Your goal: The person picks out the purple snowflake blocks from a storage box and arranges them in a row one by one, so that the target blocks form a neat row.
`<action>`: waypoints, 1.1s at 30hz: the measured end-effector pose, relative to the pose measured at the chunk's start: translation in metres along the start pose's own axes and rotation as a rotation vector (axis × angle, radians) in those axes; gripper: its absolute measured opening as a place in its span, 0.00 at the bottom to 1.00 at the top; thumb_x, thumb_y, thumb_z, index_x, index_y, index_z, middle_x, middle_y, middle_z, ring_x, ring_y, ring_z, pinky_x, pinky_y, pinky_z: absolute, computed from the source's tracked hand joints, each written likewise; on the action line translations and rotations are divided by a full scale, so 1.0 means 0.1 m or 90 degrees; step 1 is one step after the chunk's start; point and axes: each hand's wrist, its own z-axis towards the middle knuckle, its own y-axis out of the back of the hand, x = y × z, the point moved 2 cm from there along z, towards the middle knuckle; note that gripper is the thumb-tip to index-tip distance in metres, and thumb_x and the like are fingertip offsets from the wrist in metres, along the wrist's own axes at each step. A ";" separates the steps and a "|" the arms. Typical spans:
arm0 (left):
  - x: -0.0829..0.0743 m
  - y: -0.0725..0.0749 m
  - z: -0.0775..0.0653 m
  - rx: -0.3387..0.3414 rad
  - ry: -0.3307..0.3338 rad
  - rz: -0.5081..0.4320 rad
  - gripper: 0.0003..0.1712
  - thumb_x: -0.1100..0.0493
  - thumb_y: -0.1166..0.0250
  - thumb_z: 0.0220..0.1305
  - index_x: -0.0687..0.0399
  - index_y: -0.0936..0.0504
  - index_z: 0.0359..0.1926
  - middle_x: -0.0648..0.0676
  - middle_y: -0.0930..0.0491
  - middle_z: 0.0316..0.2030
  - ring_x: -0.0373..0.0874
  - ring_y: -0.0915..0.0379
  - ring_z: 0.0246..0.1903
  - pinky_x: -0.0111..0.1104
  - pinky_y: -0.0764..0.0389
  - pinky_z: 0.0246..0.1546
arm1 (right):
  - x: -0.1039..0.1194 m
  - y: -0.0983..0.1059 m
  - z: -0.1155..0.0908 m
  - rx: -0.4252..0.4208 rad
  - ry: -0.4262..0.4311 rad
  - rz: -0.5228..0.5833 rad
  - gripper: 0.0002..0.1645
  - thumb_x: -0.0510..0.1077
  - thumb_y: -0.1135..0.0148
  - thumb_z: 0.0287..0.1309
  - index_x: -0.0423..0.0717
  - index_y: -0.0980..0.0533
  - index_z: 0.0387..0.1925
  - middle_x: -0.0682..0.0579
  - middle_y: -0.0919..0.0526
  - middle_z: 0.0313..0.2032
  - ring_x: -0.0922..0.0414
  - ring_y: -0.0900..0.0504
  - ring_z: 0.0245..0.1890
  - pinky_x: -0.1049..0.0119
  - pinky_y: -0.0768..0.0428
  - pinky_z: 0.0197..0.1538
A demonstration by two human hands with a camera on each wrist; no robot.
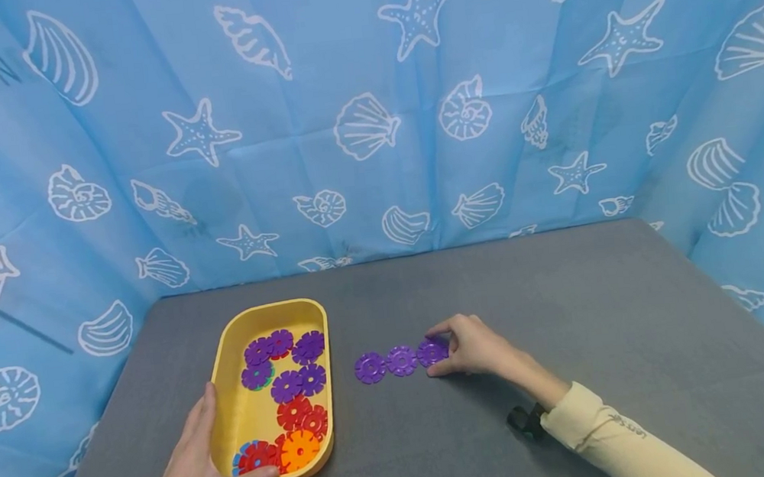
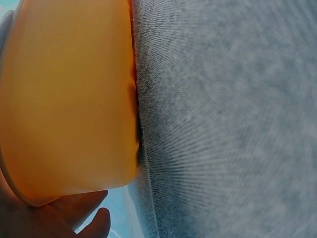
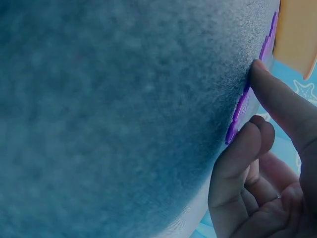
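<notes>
Three purple notched plastic discs lie in a row on the grey table. The left disc (image 1: 370,368) and the middle disc (image 1: 402,361) lie flat beside each other. My right hand (image 1: 473,346) holds the rightmost purple disc (image 1: 430,352) between thumb and forefinger, at its edges. In the right wrist view this disc (image 3: 238,115) shows almost edge-on, low against the cloth. With my left hand (image 1: 193,468) I grip the near left corner of a yellow tray (image 1: 230,407), thumb over the near rim and fingers along the left wall. The tray's outer wall (image 2: 69,109) fills much of the left wrist view.
Inside the tray are several purple discs (image 1: 287,386), red discs (image 1: 293,412) and an orange disc (image 1: 299,451); blue and green ones are partly covered. Grey cloth (image 1: 566,290) covers the table. A blue curtain with shell prints (image 1: 377,185) hangs behind it.
</notes>
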 end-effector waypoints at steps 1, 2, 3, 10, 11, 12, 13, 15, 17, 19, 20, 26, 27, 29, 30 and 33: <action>0.00 0.00 0.00 0.000 -0.002 0.000 0.83 0.27 0.27 0.49 0.56 0.77 0.80 0.72 0.62 0.78 0.70 0.43 0.68 0.60 0.19 0.58 | 0.01 0.00 0.00 -0.006 0.001 -0.003 0.36 0.43 0.19 0.48 0.34 0.21 0.59 0.58 0.25 0.13 0.66 0.32 0.13 0.75 0.35 0.17; 0.00 0.00 0.00 -0.001 -0.004 0.000 0.83 0.27 0.27 0.49 0.56 0.77 0.80 0.72 0.62 0.78 0.70 0.43 0.68 0.60 0.19 0.58 | 0.02 0.00 0.00 -0.010 0.003 -0.006 0.36 0.43 0.19 0.48 0.34 0.20 0.58 0.58 0.25 0.13 0.66 0.32 0.13 0.75 0.35 0.17; -0.01 0.00 0.00 -0.001 -0.004 0.000 0.83 0.27 0.27 0.49 0.56 0.77 0.80 0.72 0.62 0.78 0.70 0.43 0.68 0.60 0.19 0.58 | 0.04 0.00 0.00 -0.014 0.007 -0.009 0.35 0.43 0.19 0.48 0.34 0.20 0.58 0.58 0.24 0.14 0.66 0.32 0.13 0.75 0.35 0.17; -0.01 0.00 0.00 -0.001 0.003 0.003 0.83 0.26 0.27 0.49 0.55 0.78 0.80 0.72 0.63 0.79 0.70 0.43 0.68 0.60 0.20 0.59 | 0.20 -0.02 0.01 -0.011 0.072 0.008 0.29 0.42 0.22 0.52 0.33 0.18 0.55 0.58 0.23 0.16 0.67 0.31 0.15 0.76 0.35 0.19; -0.01 0.00 0.00 -0.001 0.003 0.003 0.83 0.26 0.27 0.49 0.54 0.78 0.80 0.72 0.63 0.79 0.70 0.43 0.68 0.60 0.20 0.59 | 0.23 -0.02 0.02 -0.008 0.082 0.017 0.28 0.42 0.23 0.52 0.33 0.18 0.54 0.58 0.22 0.16 0.67 0.30 0.15 0.76 0.33 0.19; -0.01 0.00 0.00 -0.001 0.002 0.003 0.83 0.26 0.27 0.49 0.54 0.78 0.80 0.72 0.63 0.79 0.70 0.44 0.68 0.60 0.20 0.59 | 0.27 -0.02 0.02 -0.006 0.092 0.028 0.28 0.41 0.23 0.53 0.32 0.18 0.54 0.58 0.21 0.17 0.67 0.29 0.16 0.76 0.33 0.20; -0.01 0.00 0.00 -0.001 0.001 0.004 0.83 0.26 0.27 0.49 0.55 0.78 0.80 0.72 0.63 0.79 0.70 0.44 0.68 0.61 0.20 0.59 | 0.31 -0.03 0.03 -0.002 0.101 0.039 0.28 0.41 0.23 0.53 0.32 0.18 0.54 0.57 0.20 0.17 0.67 0.28 0.16 0.76 0.31 0.20; 0.00 0.00 0.00 -0.001 0.000 0.005 0.83 0.27 0.27 0.49 0.55 0.78 0.80 0.72 0.63 0.79 0.70 0.44 0.68 0.61 0.20 0.59 | 0.41 -0.04 0.04 0.005 0.119 0.058 0.27 0.41 0.24 0.54 0.32 0.18 0.54 0.55 0.18 0.18 0.67 0.27 0.16 0.76 0.30 0.21; 0.00 0.00 0.00 -0.001 -0.001 0.003 0.83 0.27 0.27 0.49 0.55 0.78 0.80 0.72 0.63 0.79 0.70 0.43 0.68 0.61 0.20 0.58 | 0.51 -0.05 0.06 0.007 0.131 0.073 0.26 0.41 0.24 0.55 0.33 0.18 0.53 0.54 0.17 0.19 0.67 0.27 0.17 0.76 0.29 0.22; 0.00 0.00 0.00 -0.002 -0.003 0.001 0.83 0.27 0.27 0.49 0.54 0.77 0.80 0.72 0.62 0.79 0.69 0.43 0.67 0.60 0.19 0.58 | 0.60 -0.07 0.09 0.012 0.136 0.083 0.25 0.42 0.24 0.55 0.34 0.18 0.53 0.54 0.17 0.20 0.67 0.27 0.17 0.75 0.29 0.22; 0.00 0.00 0.00 -0.003 -0.003 -0.001 0.83 0.27 0.27 0.49 0.54 0.78 0.80 0.71 0.62 0.78 0.69 0.43 0.67 0.60 0.19 0.58 | 0.65 -0.08 0.10 0.014 0.139 0.087 0.24 0.42 0.24 0.55 0.35 0.17 0.53 0.55 0.17 0.20 0.67 0.27 0.17 0.75 0.29 0.22; 0.00 0.00 0.00 -0.009 -0.009 -0.003 0.83 0.27 0.26 0.49 0.53 0.78 0.80 0.71 0.61 0.78 0.69 0.42 0.67 0.60 0.19 0.58 | 0.93 -0.16 0.18 0.025 0.147 0.115 0.24 0.43 0.24 0.56 0.40 0.17 0.54 0.55 0.17 0.21 0.66 0.26 0.18 0.75 0.28 0.23; 0.00 0.00 0.00 -0.010 -0.010 -0.001 0.83 0.27 0.26 0.49 0.53 0.78 0.80 0.71 0.61 0.78 0.69 0.42 0.67 0.60 0.20 0.58 | 0.98 -0.18 0.19 0.028 0.149 0.120 0.24 0.43 0.24 0.57 0.41 0.17 0.55 0.56 0.17 0.21 0.66 0.26 0.18 0.75 0.28 0.23; -0.01 0.00 -0.01 -0.011 -0.010 0.000 0.83 0.27 0.26 0.48 0.53 0.78 0.80 0.71 0.61 0.79 0.69 0.42 0.67 0.61 0.20 0.59 | 1.07 -0.23 0.21 0.030 0.160 0.129 0.24 0.43 0.25 0.57 0.42 0.17 0.56 0.55 0.17 0.22 0.66 0.25 0.18 0.75 0.27 0.23; -0.01 -0.01 -0.01 -0.012 -0.010 -0.001 0.83 0.27 0.26 0.49 0.53 0.78 0.80 0.71 0.61 0.79 0.69 0.42 0.67 0.60 0.20 0.58 | 1.12 -0.26 0.22 0.031 0.166 0.131 0.24 0.43 0.25 0.57 0.42 0.17 0.56 0.55 0.17 0.22 0.66 0.25 0.18 0.75 0.27 0.23; -0.01 -0.01 -0.01 -0.014 -0.006 -0.001 0.84 0.26 0.27 0.48 0.53 0.78 0.80 0.71 0.61 0.79 0.69 0.41 0.67 0.59 0.18 0.57 | 1.26 -0.35 0.26 0.035 0.177 0.137 0.25 0.43 0.24 0.57 0.44 0.17 0.56 0.56 0.17 0.23 0.66 0.24 0.19 0.76 0.26 0.24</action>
